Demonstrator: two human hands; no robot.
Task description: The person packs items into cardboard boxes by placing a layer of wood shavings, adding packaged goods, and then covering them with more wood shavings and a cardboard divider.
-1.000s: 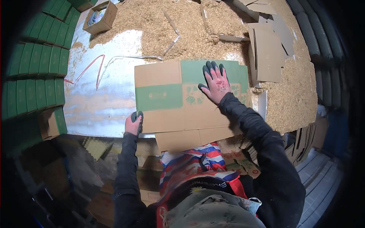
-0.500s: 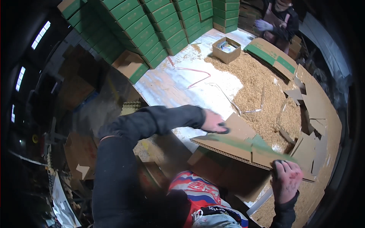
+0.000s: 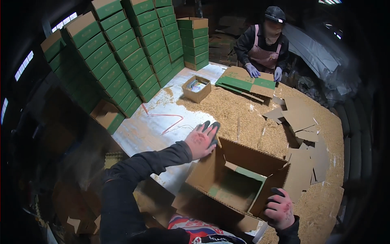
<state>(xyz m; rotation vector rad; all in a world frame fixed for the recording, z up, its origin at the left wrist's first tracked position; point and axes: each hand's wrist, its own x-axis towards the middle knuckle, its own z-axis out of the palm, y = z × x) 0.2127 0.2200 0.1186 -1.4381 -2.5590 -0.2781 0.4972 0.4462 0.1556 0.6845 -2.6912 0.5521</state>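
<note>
An open-topped cardboard box [image 3: 237,152] stands in front of me at the table's near edge, brown inside with green patches at its bottom. My left hand [image 3: 202,141], in a glove with black fingertips, lies with spread fingers against the box's far left corner. Its palm side is hidden. At the right end of the box, my right hand [image 3: 280,209] has its fingers bent over the wall and grips it. The same black fingertips show there.
Tall stacks of green boxes [image 3: 122,46] line the left side. A small carton [image 3: 198,89] sits on the table [image 3: 142,134] amid loose brown shreds. Across from me a person [image 3: 266,51] rests gloved hands on flat green cardboard [image 3: 243,83]. Cardboard scraps [image 3: 300,118] lie right.
The cardboard, flattened before, is now opened out into a box. My left hand has moved to its far corner. My view has tilted up, and the other person's hands are now on the flat cardboard.
</note>
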